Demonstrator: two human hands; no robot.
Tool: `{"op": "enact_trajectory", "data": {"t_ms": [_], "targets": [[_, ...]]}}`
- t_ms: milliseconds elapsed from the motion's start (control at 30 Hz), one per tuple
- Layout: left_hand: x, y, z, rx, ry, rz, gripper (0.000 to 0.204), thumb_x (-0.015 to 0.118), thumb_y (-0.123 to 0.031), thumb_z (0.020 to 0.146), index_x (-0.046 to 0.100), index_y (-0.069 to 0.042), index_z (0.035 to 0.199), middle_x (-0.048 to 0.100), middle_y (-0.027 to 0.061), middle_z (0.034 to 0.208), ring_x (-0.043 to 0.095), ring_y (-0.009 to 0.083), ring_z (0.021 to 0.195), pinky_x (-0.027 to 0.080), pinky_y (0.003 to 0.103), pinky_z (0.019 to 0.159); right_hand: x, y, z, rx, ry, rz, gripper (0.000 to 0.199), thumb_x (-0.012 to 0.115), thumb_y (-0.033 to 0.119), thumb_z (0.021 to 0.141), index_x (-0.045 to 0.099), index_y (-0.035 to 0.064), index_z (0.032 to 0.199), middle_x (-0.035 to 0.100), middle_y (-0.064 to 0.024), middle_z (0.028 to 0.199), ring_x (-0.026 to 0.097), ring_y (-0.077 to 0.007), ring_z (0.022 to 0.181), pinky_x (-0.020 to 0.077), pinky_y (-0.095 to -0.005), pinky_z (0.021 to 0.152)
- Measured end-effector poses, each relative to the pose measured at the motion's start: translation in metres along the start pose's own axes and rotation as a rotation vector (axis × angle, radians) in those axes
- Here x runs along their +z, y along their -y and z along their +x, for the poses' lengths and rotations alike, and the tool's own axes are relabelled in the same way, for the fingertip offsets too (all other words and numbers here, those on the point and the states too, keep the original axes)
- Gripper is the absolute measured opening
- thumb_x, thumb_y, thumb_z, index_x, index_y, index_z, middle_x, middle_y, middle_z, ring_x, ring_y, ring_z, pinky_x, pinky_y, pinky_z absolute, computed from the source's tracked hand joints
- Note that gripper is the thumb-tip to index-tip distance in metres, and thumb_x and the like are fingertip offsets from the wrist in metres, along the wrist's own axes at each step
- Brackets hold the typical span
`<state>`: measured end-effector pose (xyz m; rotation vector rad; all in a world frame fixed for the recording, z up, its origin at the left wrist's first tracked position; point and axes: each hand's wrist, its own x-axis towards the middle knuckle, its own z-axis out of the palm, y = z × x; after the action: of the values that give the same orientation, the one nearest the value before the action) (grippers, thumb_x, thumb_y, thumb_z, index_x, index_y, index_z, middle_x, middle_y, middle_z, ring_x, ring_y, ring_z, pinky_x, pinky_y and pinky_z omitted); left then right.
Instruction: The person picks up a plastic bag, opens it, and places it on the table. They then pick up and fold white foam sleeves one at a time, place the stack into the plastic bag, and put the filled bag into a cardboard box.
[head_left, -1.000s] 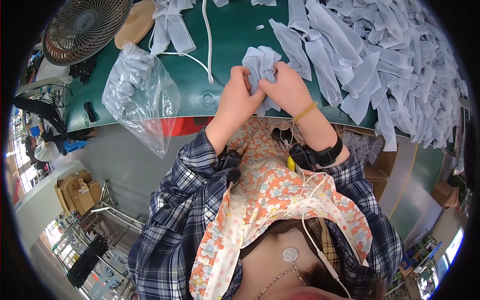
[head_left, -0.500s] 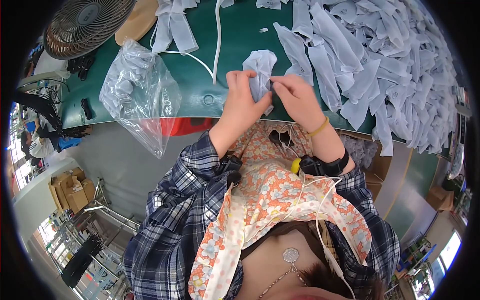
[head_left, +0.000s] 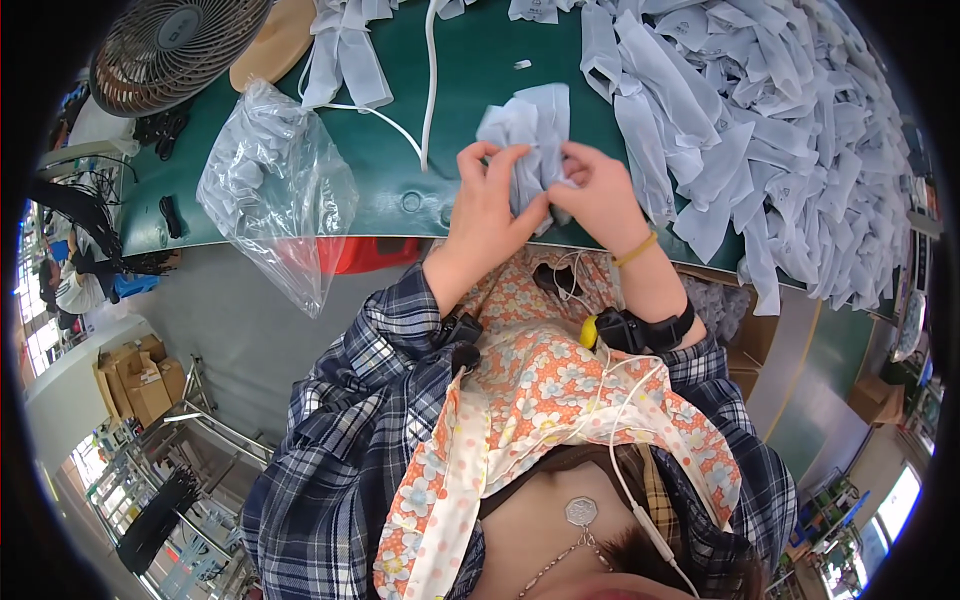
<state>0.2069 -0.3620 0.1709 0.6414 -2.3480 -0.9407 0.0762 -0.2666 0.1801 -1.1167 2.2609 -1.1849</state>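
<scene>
My left hand (head_left: 487,198) is closed around a small bunch of frosted whitish plastic pouches (head_left: 536,125) above the table's near edge. The fingers of my right hand (head_left: 597,196) pinch the right side of that bunch, close to my left fingers. What the pouches contain is hidden. To the right of my hands, a large heap of similar pouches (head_left: 770,150) covers the table. On the left, a clear plastic bag (head_left: 285,190) partly filled with whitish pouches hangs over the table edge.
The green table (head_left: 385,195) carries a white cable (head_left: 431,90), a few pouches (head_left: 348,60) at the back and a black fan (head_left: 175,45) at far left. A red container (head_left: 375,253) sits below the edge. Cardboard boxes (head_left: 142,380) stand on the left.
The pouch that lay apart, left of the heap, is gone from its place. The bunch in my hands looks wider, with another pouch at its right side held by my right fingers.
</scene>
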Motion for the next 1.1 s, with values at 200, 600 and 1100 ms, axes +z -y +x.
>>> {"op": "enact_trajectory", "data": {"t_ms": [200, 600, 1100], "targets": [[-0.003, -0.002, 0.005, 0.127, 0.167, 0.173, 0.044, 0.064, -0.021, 0.071, 0.056, -0.018, 0.115, 0.044, 0.0159, 0.103, 0.052, 0.0323, 0.087, 0.047, 0.038, 0.07, -0.001, -0.009, -0.007, -0.018, 0.237, 0.193, 0.035, 0.064, 0.013, 0.071, 0.059, -0.0009, 0.103, 0.057, -0.0111, 0.081, 0.056, -0.0207, 0.074, 0.0455, -0.0306, 0.067], [-0.007, -0.005, 0.006, 0.126, 0.182, 0.222, 0.042, 0.062, -0.021, 0.071, 0.059, -0.02, 0.113, 0.046, 0.0135, 0.101, 0.053, 0.0287, 0.083, 0.048, 0.036, 0.067, -0.021, -0.012, -0.012, 0.081, -0.109, -0.318, 0.026, 0.062, 0.016, 0.073, 0.059, -0.0011, 0.091, 0.058, -0.0182, 0.084, 0.057, -0.0336, 0.079, 0.0461, -0.0384, 0.069], [-0.02, -0.018, 0.026, 0.065, 0.39, 0.359, 0.054, 0.065, -0.029, 0.067, 0.053, -0.027, 0.12, 0.045, 0.0131, 0.1, 0.057, 0.0309, 0.073, 0.051, 0.038, 0.062, -0.018, -0.035, 0.034, -0.02, 0.265, 0.24, 0.024, 0.06, 0.019, 0.078, 0.061, 0.0, 0.092, 0.056, -0.0152, 0.07, 0.054, -0.0319, 0.065, 0.0445, -0.0355, 0.061]]}}
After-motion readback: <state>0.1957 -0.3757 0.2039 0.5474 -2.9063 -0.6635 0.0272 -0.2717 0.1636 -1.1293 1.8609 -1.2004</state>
